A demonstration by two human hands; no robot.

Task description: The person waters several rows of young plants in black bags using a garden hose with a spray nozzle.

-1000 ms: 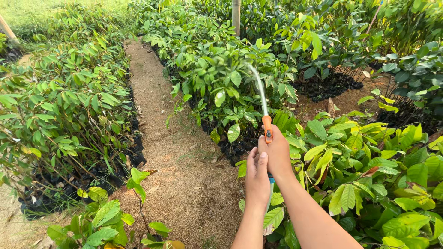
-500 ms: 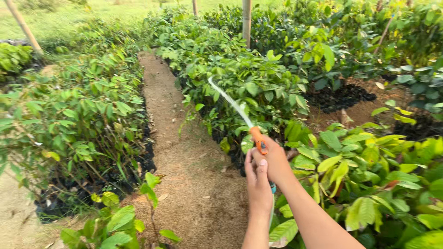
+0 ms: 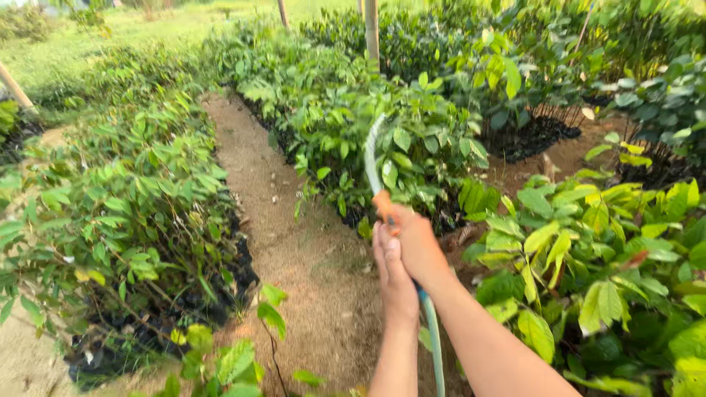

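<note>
At far left a slanted wooden stake [image 3: 13, 86] leans at the edge of a bed of saplings [image 3: 125, 191], each rooted in a black nursery bag [image 3: 147, 334] of dark soil packed tight against its neighbours. Beside that bed a sandy path [image 3: 294, 257] runs away up the middle of the view. At the path's right edge the left hand [image 3: 395, 276] is wrapped against the right hand [image 3: 418, 246], both grips closed around an orange hose nozzle [image 3: 382, 203], which is held low and centre, above the path's right border. A stream of water [image 3: 371, 151] arcs up from the nozzle toward the middle bed of saplings [image 3: 353, 125], while the green hose [image 3: 434, 342] hangs down between the forearms. Behind that bed stands an upright wooden post [image 3: 371, 29]. Farther right, more black bags [image 3: 533, 136] sit in a dark cluster, and broad-leaved young plants [image 3: 588, 250] fill the near right corner; their containers are hidden by foliage.
</note>
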